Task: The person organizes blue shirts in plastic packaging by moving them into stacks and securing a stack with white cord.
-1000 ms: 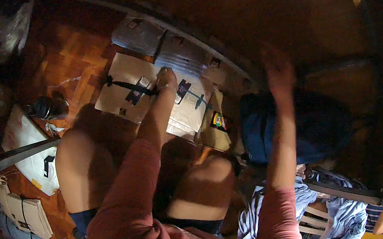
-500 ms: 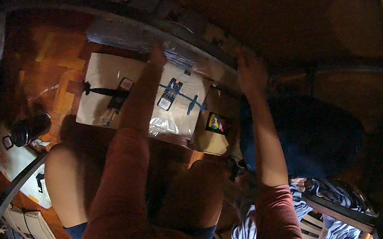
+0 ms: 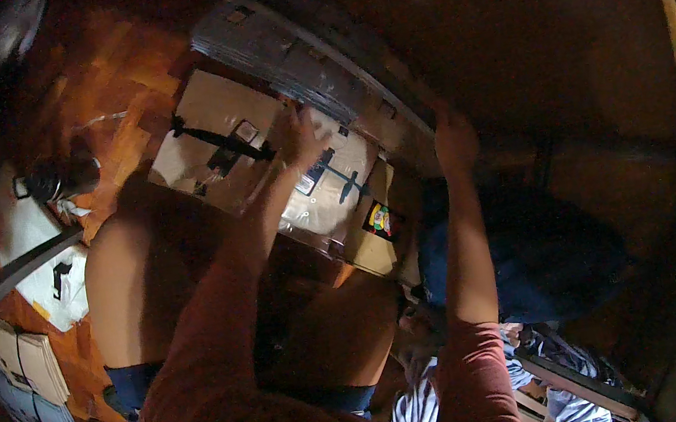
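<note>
My left hand (image 3: 303, 142) hovers over or rests on beige packages in clear plastic, its fingers loosely apart; whether it touches them is hard to tell. One beige package (image 3: 203, 100) lies left of the hand, a second (image 3: 322, 218) to its right. Both carry dark cross-shaped pieces and tags. Further right is a yellowish packet (image 3: 375, 253) with a colourful label. Behind them sits a row of grey plastic-wrapped packets (image 3: 252, 45). My right hand (image 3: 456, 141) is at the long dark rail (image 3: 330, 42) behind the packets, fingers seemingly curled on its edge, partly lost in shadow.
A dark blue bundle (image 3: 528, 252) lies beside my right forearm. Striped clothes (image 3: 573, 412) are at the lower right. On the left stand a black cylinder (image 3: 66, 177), a white package (image 3: 21, 228), and tied stacks of folded packages (image 3: 28, 358) on the wooden floor (image 3: 106, 88).
My left hand has drawn back from the grey packets toward the beige packages. More of the grey packets shows. The view has turned slightly, and my right hand stays at the rail.
</note>
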`<control>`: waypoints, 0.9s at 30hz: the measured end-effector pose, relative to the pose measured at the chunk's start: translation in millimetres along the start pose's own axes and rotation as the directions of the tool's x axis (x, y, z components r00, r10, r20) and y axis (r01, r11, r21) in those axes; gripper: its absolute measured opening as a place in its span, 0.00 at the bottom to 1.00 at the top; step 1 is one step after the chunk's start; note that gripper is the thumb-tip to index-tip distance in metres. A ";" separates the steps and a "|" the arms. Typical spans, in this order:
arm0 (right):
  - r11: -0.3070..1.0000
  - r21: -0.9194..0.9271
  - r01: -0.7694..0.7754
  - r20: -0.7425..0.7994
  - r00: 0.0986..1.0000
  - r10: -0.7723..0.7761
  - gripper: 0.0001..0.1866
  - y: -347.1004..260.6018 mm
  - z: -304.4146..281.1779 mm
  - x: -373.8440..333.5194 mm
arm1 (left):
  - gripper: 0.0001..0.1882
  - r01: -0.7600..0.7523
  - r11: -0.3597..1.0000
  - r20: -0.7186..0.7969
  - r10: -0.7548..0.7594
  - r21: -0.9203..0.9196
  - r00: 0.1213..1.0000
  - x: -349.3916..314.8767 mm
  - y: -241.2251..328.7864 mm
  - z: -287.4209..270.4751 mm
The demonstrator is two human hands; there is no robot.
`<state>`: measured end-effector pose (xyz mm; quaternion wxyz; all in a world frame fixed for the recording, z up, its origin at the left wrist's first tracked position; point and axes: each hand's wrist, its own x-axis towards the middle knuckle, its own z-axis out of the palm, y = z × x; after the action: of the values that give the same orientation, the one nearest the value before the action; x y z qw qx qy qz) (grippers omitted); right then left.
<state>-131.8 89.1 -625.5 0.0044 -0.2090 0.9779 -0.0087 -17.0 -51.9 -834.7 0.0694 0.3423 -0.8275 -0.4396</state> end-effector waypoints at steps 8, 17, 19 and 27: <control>0.930 -0.044 0.365 -0.158 0.917 -0.367 0.17 -3.7 -4.8 4.4 | 0.40 -0.229 0.860 0.255 0.120 0.456 0.959 -82.2 -45.0 28.8; 0.989 0.098 0.110 -0.070 0.992 -0.103 0.22 -29.8 -41.6 -45.1 | 0.40 -0.020 0.994 -0.231 0.045 0.110 0.972 -132.2 -44.9 -44.8; 0.985 0.143 0.099 -0.078 0.993 -0.089 0.21 -36.4 -52.1 -58.8 | 0.41 0.042 0.998 -0.184 -0.031 0.053 0.983 -129.1 -43.5 -76.5; 0.936 0.267 0.229 -0.089 0.973 -0.212 0.20 -73.8 -76.5 -86.7 | 0.39 -0.240 0.870 0.067 0.296 -0.431 0.953 -150.9 4.7 -193.5</control>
<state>-23.5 58.3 -547.1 0.0034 -0.3144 0.9372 -0.1513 175.2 -87.0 -686.2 0.1473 0.1715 -0.7562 -0.6140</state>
